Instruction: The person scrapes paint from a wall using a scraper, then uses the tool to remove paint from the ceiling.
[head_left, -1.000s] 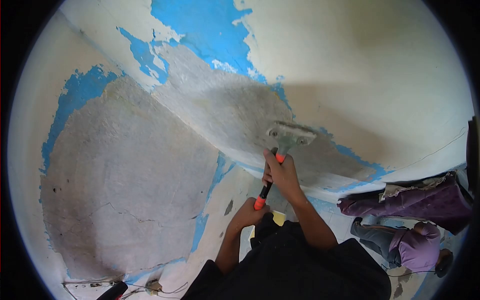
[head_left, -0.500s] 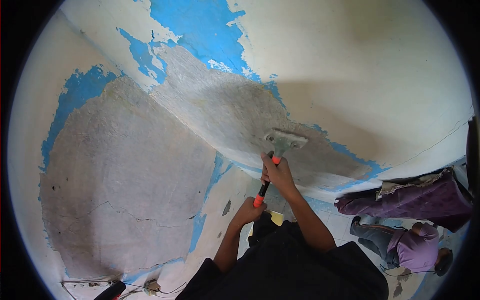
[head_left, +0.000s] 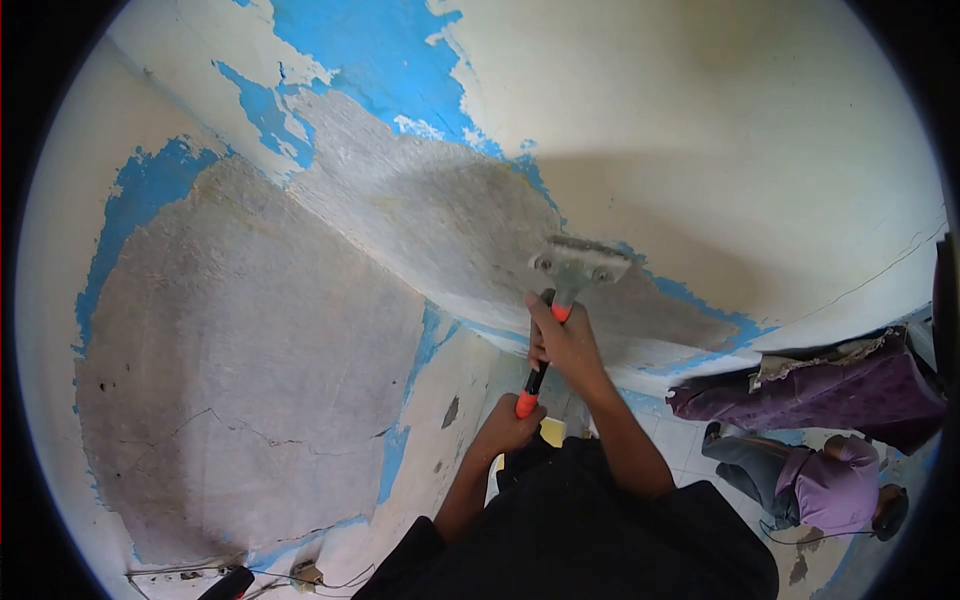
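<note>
The person works a long-handled scraper [head_left: 575, 268] against the wall [head_left: 720, 140], and the grip looks sound for it. The right hand [head_left: 566, 346] is wrapped tight round the shaft just below the metal head. The left hand [head_left: 508, 428] is closed round the orange butt of the handle [head_left: 534, 384], low and close to the body. To do this stroke well, the blade should probably lie at a shallow angle with its whole edge flat on the surface. The upper hand would press it in and the lower hand would steer. That way it lifts paint at the border and does not gouge the plaster. Short pushes along the ragged blue paint [head_left: 700, 300] edge seem wiser than one long shove (a corner that digs in will skid). The scraper's head is a broad grey plate with two visible bolts, dusted pale. It sits at the right end of the bare plaster [head_left: 430, 215], touching the wall as far as the curved lens lets one tell. Its black shaft carries orange bands above and below the right hand. Around it the cream coat is stripped to grey, and a fine crack [head_left: 250, 430] runs through the bigger patch at left. Another person [head_left: 825, 490] crouches on the floor [head_left: 680, 445] well apart, beside a purple cloth [head_left: 830, 395].
</note>
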